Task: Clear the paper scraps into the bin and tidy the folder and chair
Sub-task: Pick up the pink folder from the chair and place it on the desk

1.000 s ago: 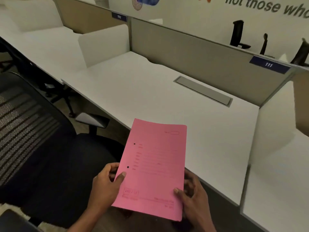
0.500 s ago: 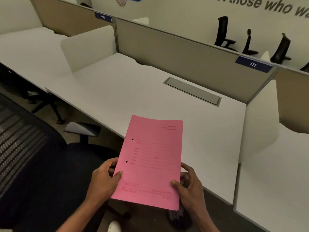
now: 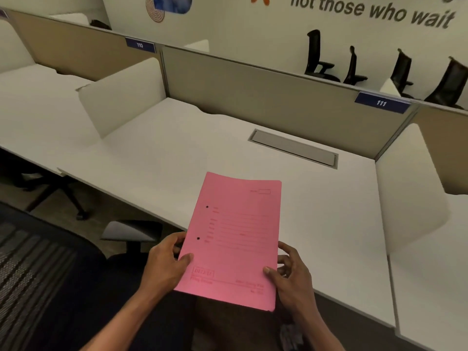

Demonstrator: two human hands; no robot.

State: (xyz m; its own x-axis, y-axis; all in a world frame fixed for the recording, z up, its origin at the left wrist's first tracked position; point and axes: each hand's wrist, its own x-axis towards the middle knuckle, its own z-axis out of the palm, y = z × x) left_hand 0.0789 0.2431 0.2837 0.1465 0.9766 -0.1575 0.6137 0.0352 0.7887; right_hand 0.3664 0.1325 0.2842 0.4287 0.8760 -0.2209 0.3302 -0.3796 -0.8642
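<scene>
A closed pink folder with two punch holes on its left side is held over the front edge of the white desk. My left hand grips its lower left edge, thumb on top. My right hand grips its lower right edge, thumb on the cover. A black mesh-backed office chair stands to the left, its grey armrest just left of the folder. No paper scraps or bin show.
A grey cable hatch is set in the desk's far right part. White side dividers and a beige back partition bound the desk. Neighbouring desks lie on both sides. Black chairs stand by the far wall.
The view has swung right and forward, so the chair now fills less of the left. Both hands have carried the folder further over the desk edge, keeping the same grip.
</scene>
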